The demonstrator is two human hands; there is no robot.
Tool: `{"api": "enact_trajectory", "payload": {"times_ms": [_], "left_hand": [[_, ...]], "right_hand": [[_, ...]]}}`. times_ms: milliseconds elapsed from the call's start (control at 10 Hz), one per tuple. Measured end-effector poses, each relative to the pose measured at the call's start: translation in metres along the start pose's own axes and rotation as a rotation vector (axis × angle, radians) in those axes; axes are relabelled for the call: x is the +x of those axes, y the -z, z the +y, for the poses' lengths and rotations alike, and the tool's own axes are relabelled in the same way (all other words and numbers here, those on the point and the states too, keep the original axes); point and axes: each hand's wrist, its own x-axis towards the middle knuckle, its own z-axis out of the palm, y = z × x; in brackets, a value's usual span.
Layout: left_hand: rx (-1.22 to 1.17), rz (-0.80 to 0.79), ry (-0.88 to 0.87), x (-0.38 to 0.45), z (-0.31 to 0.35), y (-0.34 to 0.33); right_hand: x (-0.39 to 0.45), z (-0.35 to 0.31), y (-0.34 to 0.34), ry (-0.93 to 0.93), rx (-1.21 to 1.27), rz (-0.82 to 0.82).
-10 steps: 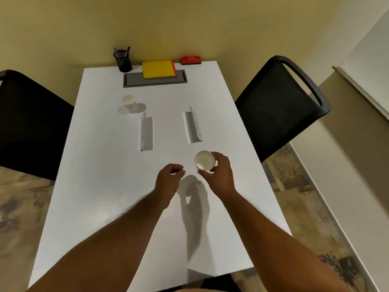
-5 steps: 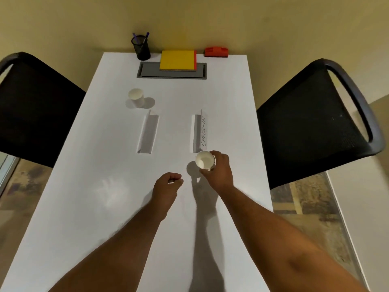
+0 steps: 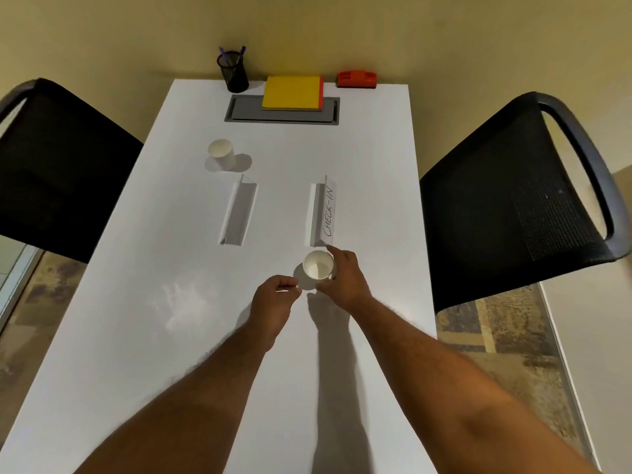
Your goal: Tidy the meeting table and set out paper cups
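My right hand point(image 3: 345, 282) grips a white paper cup point(image 3: 318, 265), upright, just below the near end of the folded "CHECK-IN" name card point(image 3: 325, 212) on the white table point(image 3: 136, 336). Whether the cup rests on the table I cannot tell. My left hand point(image 3: 273, 302) hovers beside it to the left, fingers curled, holding nothing that I can see. A second white paper cup point(image 3: 222, 153) stands upright at the far left, above a blank folded card point(image 3: 237, 210).
At the far end stand a black mesh pen holder point(image 3: 234, 71), a yellow and red notepad stack point(image 3: 292, 94) on a grey cable hatch point(image 3: 239, 112), and a red stapler-like object point(image 3: 356, 79). Black mesh chairs flank the table, left point(image 3: 58, 172) and right point(image 3: 519, 200).
My head has turned left, centring the table. My right hand has carried the cup forward to the near end of the CHECK-IN card. The left hand stays curled beside it.
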Motion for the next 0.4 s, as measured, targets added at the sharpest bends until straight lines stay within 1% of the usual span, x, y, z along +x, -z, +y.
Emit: {"api": "enact_trajectory", "payload": {"times_ms": [100,200,300,400], "left_hand": [[0.012,0.012,-0.006,-0.003,0.003,0.004],[0.013,0.010,-0.023,-0.004,0.004,0.007],[0.060,-0.001,-0.092,-0.007,0.002,0.012],[0.168,0.006,-0.180,-0.012,0.001,0.014]], "right_hand": [[-0.005,0.001,0.003,-0.033,-0.016,0.019],[-0.010,-0.001,0.005,-0.028,-0.015,0.044],[-0.023,-0.002,0.002,-0.011,0.010,0.074],[-0.033,-0.002,-0.003,-0.036,0.010,0.085]]}}
